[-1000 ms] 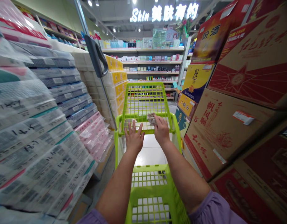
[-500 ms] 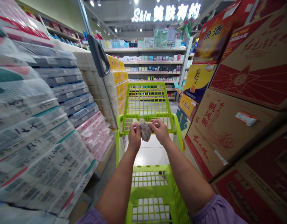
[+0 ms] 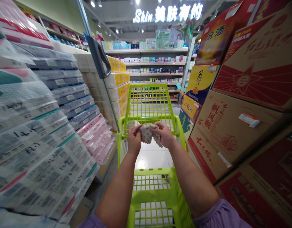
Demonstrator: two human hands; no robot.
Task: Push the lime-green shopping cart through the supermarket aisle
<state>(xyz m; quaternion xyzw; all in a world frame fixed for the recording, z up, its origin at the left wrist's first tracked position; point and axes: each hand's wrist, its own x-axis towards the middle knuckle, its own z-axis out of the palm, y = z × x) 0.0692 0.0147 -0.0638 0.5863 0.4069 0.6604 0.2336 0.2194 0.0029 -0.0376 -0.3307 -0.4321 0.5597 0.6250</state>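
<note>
Both of my hands hold a small crumpled cloth (image 3: 147, 133), white with a faint pattern, above the handle end of a lime green shopping cart (image 3: 150, 104). My left hand (image 3: 134, 140) pinches the cloth's left side. My right hand (image 3: 165, 135) grips its right side, and a loose corner hangs below the fingers. The cart's upper basket stretches ahead of my hands, and its lower green basket (image 3: 157, 202) lies under my forearms.
Stacked packs of paper rolls (image 3: 41, 126) wall the aisle on the left. Red and brown cardboard cartons (image 3: 243, 104) are piled on the right. A grey metal pole with a dark handle (image 3: 98, 57) leans at the left. Shelves of skincare goods (image 3: 155, 68) stand ahead.
A second ago my left hand was spread open near the cart handle and only my right hand held the cloth. Now both hands grip it and have bunched it together.
</note>
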